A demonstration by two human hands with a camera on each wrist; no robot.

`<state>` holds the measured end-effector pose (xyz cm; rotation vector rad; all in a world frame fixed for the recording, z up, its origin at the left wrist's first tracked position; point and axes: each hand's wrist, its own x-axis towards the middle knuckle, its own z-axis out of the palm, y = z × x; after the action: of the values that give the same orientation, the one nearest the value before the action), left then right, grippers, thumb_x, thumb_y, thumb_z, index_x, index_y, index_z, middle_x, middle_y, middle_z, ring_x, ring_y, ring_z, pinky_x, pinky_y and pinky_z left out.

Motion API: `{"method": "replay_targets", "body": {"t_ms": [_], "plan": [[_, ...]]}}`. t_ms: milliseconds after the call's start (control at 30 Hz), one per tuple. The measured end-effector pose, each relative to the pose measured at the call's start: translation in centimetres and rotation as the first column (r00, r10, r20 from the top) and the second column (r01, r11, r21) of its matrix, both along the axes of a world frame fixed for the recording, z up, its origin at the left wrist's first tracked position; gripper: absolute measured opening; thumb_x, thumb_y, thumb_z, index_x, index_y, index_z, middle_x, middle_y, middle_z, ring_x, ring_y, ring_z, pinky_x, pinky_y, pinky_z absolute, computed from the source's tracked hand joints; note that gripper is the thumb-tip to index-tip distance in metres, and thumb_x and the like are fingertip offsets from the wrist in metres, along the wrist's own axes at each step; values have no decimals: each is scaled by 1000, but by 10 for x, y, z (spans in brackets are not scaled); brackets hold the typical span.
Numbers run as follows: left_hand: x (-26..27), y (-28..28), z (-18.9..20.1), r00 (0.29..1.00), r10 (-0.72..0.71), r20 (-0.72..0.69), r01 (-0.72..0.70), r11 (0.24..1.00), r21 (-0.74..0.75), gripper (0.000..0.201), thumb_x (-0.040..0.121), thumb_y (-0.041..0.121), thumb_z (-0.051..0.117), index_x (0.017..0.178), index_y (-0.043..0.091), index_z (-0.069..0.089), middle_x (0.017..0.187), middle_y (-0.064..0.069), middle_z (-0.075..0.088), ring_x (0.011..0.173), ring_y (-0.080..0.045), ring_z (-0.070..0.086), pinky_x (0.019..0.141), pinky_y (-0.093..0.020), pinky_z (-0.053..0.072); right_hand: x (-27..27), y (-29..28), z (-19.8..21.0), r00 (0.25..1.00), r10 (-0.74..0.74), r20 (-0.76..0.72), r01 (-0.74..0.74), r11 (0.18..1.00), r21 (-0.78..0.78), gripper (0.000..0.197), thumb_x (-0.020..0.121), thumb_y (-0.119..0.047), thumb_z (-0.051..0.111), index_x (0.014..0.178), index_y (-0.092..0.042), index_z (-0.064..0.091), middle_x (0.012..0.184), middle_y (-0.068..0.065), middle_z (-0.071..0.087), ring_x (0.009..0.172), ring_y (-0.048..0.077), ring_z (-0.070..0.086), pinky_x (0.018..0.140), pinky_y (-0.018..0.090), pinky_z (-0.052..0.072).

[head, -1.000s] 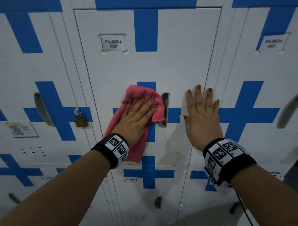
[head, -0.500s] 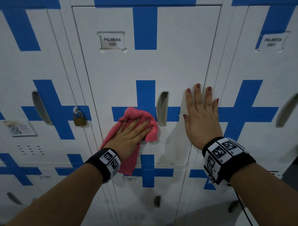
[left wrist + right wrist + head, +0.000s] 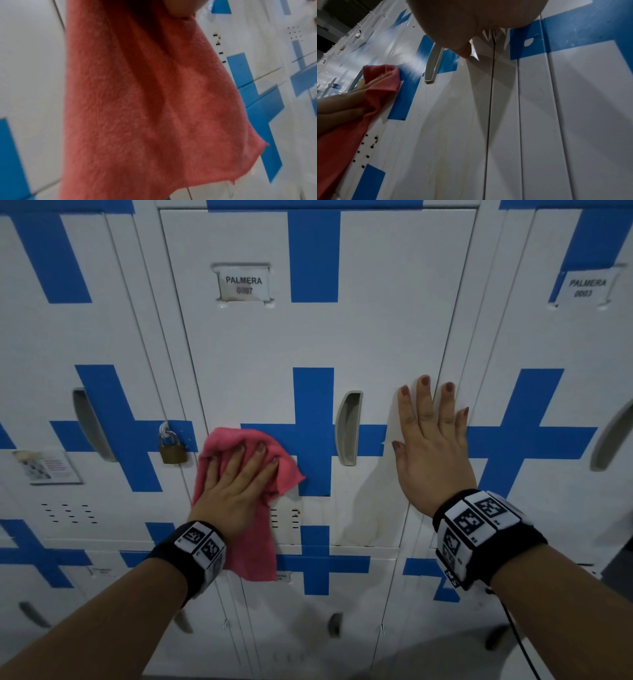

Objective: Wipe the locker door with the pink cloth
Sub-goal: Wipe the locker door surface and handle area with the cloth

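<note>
The white locker door [image 3: 308, 337] carries blue cross stripes, a "PALMERA 0007" label [image 3: 244, 284] and a grey recessed handle [image 3: 348, 428]. My left hand [image 3: 239, 477] presses the pink cloth [image 3: 255, 553] flat against the door's lower left, just left of the blue cross; its fingers lie straight on the fabric. The cloth [image 3: 145, 108] fills the left wrist view, hanging down below the palm. My right hand [image 3: 431, 446] lies flat with spread fingers on the door's right edge, beside the handle. In the right wrist view the cloth [image 3: 382, 81] shows at the left.
A brass padlock [image 3: 173, 448] hangs on the neighbouring locker at the left, close to the cloth. Vent slots [image 3: 284, 518] sit beneath the cloth's right side. A locker labelled "PALMERA 0003" [image 3: 582, 287] stands at the right. More locker doors lie below.
My left hand has slid the pink cloth down and to the left, away from the handle toward the door's left edge. The right hand has stayed flat in the same place.
</note>
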<state>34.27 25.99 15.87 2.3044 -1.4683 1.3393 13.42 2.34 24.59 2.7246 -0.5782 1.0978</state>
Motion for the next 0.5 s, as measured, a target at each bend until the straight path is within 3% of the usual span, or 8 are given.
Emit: {"method": "replay_targets", "body": {"t_ms": [100, 167, 233, 333, 400, 500], "plan": [[-3, -11, 15, 999, 33, -5, -33, 999, -31, 76, 84, 33, 33, 148, 32, -7, 155, 8, -21, 141, -21, -24, 110, -42, -19, 0, 0, -1, 1000, -6, -4, 6, 1000, -3, 73, 94, -22, 38, 147, -21, -12, 154, 1, -22, 140, 27, -22, 113, 49, -7], [-6, -21, 20, 999, 36, -9, -36, 999, -36, 75, 85, 38, 31, 148, 33, -10, 155, 8, -23, 140, -23, -28, 108, -49, -21, 1, 0, -1, 1000, -5, -4, 5, 1000, 1, 73, 95, -22, 38, 148, -21, -12, 154, 1, -22, 141, 27, -21, 113, 49, -8], [-10, -28, 23, 999, 51, 2, -51, 999, -19, 75, 85, 43, 30, 148, 33, -8, 157, 5, -12, 141, -28, -20, 102, -66, -13, 1, 0, -1, 1000, -6, 0, 6, 1000, -1, 73, 95, -21, 39, 148, -21, -12, 154, 2, -21, 141, 28, -21, 113, 49, -8], [-13, -32, 23, 998, 56, 28, -58, 997, 44, 72, 83, 48, 31, 148, 32, 4, 152, -2, 14, 138, -36, 3, 92, -70, 3, 2, 1, -2, 1000, -10, 8, 10, 1000, -1, 73, 95, -21, 38, 148, -21, -12, 154, 2, -21, 141, 28, -20, 113, 49, -8], [-15, -32, 17, 999, 25, 47, -28, 996, 79, 72, 83, 47, 31, 148, 31, 4, 156, -1, 7, 137, -38, 8, 92, -70, 6, 2, 1, -2, 1000, -14, 5, 14, 1000, 0, 72, 95, -21, 37, 148, -20, -12, 155, 3, -19, 141, 29, -19, 113, 50, -7], [-14, -32, 0, 996, -7, 89, -3, 993, 114, 82, 85, 41, 42, 149, 29, -8, 156, 4, -17, 142, -33, -13, 104, -66, -7, 2, 1, -1, 1000, -13, 7, 13, 1000, -4, 68, 95, -22, 32, 148, -20, -11, 156, 4, -17, 142, 29, -18, 113, 50, -6]]}}
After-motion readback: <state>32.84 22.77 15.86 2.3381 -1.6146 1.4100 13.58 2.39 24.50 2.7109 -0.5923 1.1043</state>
